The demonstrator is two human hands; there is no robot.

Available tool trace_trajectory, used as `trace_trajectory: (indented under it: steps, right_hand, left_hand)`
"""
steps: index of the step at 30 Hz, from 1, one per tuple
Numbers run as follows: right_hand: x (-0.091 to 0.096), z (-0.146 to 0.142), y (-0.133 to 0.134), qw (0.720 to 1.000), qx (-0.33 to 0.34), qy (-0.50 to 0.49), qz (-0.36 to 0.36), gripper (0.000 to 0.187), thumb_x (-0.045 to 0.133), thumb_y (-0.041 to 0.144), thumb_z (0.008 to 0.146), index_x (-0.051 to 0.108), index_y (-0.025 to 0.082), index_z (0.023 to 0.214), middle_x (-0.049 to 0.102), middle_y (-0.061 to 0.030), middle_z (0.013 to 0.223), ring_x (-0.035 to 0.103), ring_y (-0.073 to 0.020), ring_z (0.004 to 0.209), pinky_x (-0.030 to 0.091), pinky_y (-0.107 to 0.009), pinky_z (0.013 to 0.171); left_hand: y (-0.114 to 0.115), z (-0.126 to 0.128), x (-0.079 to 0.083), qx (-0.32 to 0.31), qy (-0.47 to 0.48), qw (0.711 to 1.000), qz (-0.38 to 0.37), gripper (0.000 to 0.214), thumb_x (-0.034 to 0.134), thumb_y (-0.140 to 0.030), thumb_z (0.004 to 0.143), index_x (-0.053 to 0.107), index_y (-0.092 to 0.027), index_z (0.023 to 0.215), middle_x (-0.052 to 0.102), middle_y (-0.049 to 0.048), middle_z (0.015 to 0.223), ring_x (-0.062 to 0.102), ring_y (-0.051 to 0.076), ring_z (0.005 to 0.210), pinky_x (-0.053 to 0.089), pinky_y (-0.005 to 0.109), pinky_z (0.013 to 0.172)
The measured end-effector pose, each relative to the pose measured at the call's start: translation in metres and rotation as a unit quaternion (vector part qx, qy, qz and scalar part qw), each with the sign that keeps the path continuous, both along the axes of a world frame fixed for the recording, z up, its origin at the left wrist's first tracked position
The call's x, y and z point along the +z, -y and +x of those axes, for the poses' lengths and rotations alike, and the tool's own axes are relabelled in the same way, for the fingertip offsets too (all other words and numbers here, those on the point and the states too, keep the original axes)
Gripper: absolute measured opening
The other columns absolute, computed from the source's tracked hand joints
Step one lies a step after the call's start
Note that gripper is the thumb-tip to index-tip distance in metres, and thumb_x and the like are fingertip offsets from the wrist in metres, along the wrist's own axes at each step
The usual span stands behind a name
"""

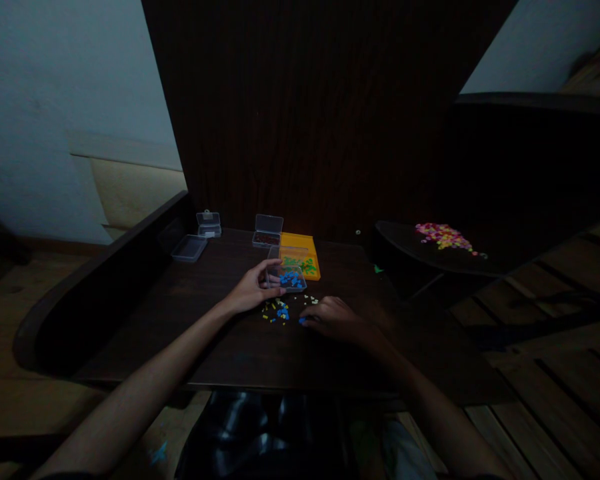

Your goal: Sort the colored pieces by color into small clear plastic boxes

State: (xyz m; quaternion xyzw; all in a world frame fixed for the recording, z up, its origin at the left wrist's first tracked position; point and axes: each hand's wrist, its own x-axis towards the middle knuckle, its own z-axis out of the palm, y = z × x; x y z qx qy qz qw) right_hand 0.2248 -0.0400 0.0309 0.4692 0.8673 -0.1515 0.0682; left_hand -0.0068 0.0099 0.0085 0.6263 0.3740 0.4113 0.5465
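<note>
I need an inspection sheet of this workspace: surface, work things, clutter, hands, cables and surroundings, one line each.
Surface: dark tabletop, raised board at left.
Work things: clear box with blue pieces; loose small pieces, blue, yellow, whitish, nearer the person.
Clutter: orange case with green pieces; open box with dark reddish pieces; clear containers at left; multicoloured pieces on side ledge.
Hands: left hand holds the clear box; right hand at a blue piece, grip unclear.
Cables: nothing seen.
Surroundings: pale wall, plank floor, dim light.
</note>
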Motion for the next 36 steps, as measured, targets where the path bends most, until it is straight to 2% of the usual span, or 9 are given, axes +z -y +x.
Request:
trace_trajectory:
  steps: [8,14,20,29,32,36]
  right_hand:
    - [0.001,0.000,0.004,0.999,0.025,0.011,0.022,0.025,0.046,0.032,0.096,0.064,0.022,0.111,0.066,-0.0090,0.099,0.058,-0.0215,0.095,0.038,-0.032,0.083]
    - [0.000,-0.004,0.004,0.999,0.022,0.015,0.019,0.022,0.048,0.031,0.094,0.060,0.021,0.110,0.065,-0.0071,0.092,0.058,-0.0210,0.090,0.037,-0.032,0.080]
    - [0.003,-0.001,0.000,0.999,0.029,0.002,0.016,0.023,0.050,0.034,0.092,0.060,0.021,0.108,0.064,-0.0069,0.095,0.057,-0.0213,0.091,0.036,-0.031,0.079]
    - [0.043,-0.011,-0.028,0.994,0.022,-0.082,0.076,0.019,0.057,0.029,0.088,0.062,0.018,0.103,0.061,0.0001,0.076,0.052,-0.0122,0.065,0.032,-0.023,0.063]
    - [0.046,-0.023,-0.041,0.990,0.038,-0.099,0.090,0.020,0.060,0.027,0.086,0.063,0.017,0.104,0.062,-0.0006,0.077,0.052,-0.0127,0.066,0.032,-0.023,0.063]
    - [0.040,-0.039,-0.055,0.988,0.050,-0.109,0.099,0.022,0.060,0.027,0.086,0.063,0.017,0.106,0.062,-0.0005,0.077,0.053,-0.0133,0.067,0.033,-0.023,0.062]
  left_hand:
    - [-0.001,0.000,-0.001,-0.002,0.003,1.000,-0.008,0.075,0.082,-0.026,0.062,0.049,-0.017,0.129,0.063,0.0073,0.102,0.061,0.019,0.095,0.052,0.041,0.087]
    - [-0.002,0.000,-0.002,-0.001,0.008,1.000,-0.006,0.072,0.082,-0.023,0.062,0.051,-0.018,0.127,0.062,0.0083,0.106,0.061,0.019,0.093,0.053,0.040,0.086]
    - [-0.001,0.000,-0.001,0.002,0.004,1.000,-0.004,0.072,0.081,-0.022,0.064,0.050,-0.018,0.128,0.063,0.0073,0.104,0.062,0.018,0.092,0.053,0.040,0.086]
    - [0.000,0.000,-0.002,-0.025,0.025,0.999,-0.011,0.074,0.081,-0.021,0.065,0.047,-0.016,0.130,0.063,0.0077,0.102,0.061,0.017,0.090,0.052,0.039,0.086]
    - [0.002,0.001,-0.002,-0.044,0.032,0.998,-0.018,0.074,0.081,-0.020,0.064,0.047,-0.016,0.130,0.063,0.0090,0.105,0.062,0.016,0.090,0.052,0.037,0.085]
    - [0.004,0.002,-0.001,-0.066,0.044,0.997,-0.015,0.069,0.081,-0.020,0.064,0.050,-0.017,0.126,0.063,0.0073,0.107,0.063,0.017,0.093,0.053,0.035,0.085]
